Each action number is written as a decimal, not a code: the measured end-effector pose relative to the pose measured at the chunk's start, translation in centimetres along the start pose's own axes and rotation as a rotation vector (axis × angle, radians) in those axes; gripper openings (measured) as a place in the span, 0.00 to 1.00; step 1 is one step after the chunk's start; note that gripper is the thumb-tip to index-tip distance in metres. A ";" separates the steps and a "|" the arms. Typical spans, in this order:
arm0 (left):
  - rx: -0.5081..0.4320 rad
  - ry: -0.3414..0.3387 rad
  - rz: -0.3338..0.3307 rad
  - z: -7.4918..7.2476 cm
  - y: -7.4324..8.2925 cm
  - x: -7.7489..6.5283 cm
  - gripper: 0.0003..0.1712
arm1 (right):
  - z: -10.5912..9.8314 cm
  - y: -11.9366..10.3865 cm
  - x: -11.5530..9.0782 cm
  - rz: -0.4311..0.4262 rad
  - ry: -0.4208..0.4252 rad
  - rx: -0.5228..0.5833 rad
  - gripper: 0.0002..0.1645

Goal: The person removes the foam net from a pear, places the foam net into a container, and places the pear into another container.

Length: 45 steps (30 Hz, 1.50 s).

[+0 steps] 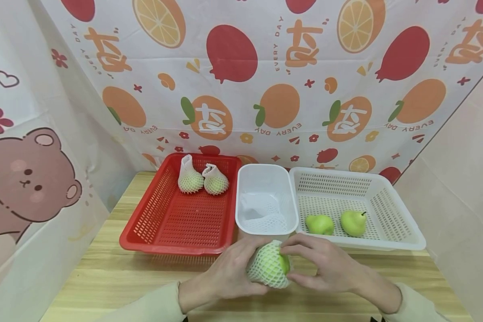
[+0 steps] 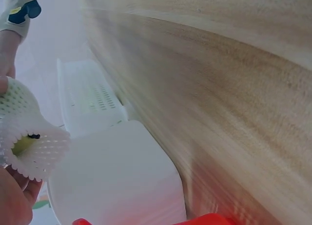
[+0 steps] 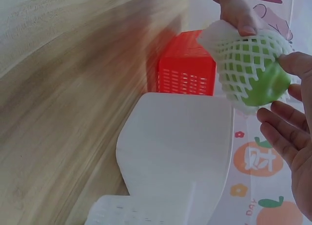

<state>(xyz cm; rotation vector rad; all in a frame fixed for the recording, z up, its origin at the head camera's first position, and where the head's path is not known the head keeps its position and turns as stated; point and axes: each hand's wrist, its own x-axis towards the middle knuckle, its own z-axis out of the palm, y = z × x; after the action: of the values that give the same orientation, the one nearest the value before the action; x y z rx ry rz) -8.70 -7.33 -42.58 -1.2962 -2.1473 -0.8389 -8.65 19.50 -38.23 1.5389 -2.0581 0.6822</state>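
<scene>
Above the table's near side, my left hand [image 1: 235, 268] holds a green pear [image 1: 285, 263] in a white foam net sleeve [image 1: 267, 266]. My right hand [image 1: 326, 264] has its thumb and fingers at the pear's bare end, along the sleeve's rim. That green end shows uncovered in the right wrist view, with the right thumb [image 3: 295, 64] on it. In the left wrist view, the sleeve's other end [image 2: 41, 154] gapes around a dark stem. Part of the left hand is hidden behind the sleeve.
A red basket [image 1: 177, 248] on the left holds two netted pears [image 1: 191, 182]. Foam sleeves [image 1: 265, 222] lie in the white bin [image 1: 241, 192] at the middle. Two bare pears [image 1: 353, 223] sit in the white basket [image 1: 398, 201] on the right. A printed curtain [image 1: 241, 103] hangs behind.
</scene>
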 end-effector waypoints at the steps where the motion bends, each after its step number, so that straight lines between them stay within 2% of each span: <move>1: 0.004 -0.003 0.000 0.0 0.0 0.0 0.61 | 0.0 0.0 0.0 0.008 -0.007 0.006 0.24; 6: 0.013 -0.029 -0.010 -0.1 0.2 0.3 0.62 | 0.0 -0.3 -0.1 0.080 -0.057 0.015 0.31; 13: 0.007 -0.073 -0.060 -0.2 0.7 0.7 0.60 | 0.3 -0.8 -0.1 0.215 -0.129 -0.011 0.45; 17: -0.007 -0.082 -0.075 -0.2 0.7 1.0 0.59 | 0.5 -0.9 -0.1 0.255 -0.138 -0.025 0.48; 28: 0.008 -0.130 -0.072 -0.4 0.7 1.6 0.57 | 0.6 -0.9 -0.3 0.256 -0.090 -0.068 0.49; 32: 0.025 -0.148 -0.056 -0.6 0.7 1.7 0.55 | 0.2 -0.9 -0.7 0.270 -0.073 -0.103 0.51; 38: 0.064 -0.152 -0.032 -1.0 0.5 1.7 0.53 | -0.5 -0.6 -1.2 0.242 -0.020 -0.109 0.53; 45: 0.102 -0.189 -0.027 -1.5 0.4 1.8 0.46 | -1.4 -0.6 -1.6 0.230 0.010 -0.135 0.54</move>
<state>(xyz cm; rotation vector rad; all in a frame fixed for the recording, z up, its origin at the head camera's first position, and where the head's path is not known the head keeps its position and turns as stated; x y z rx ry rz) -8.96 -7.14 -40.19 -1.3438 -2.3254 -0.6299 -7.59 21.46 -38.13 1.2345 -2.2464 0.6168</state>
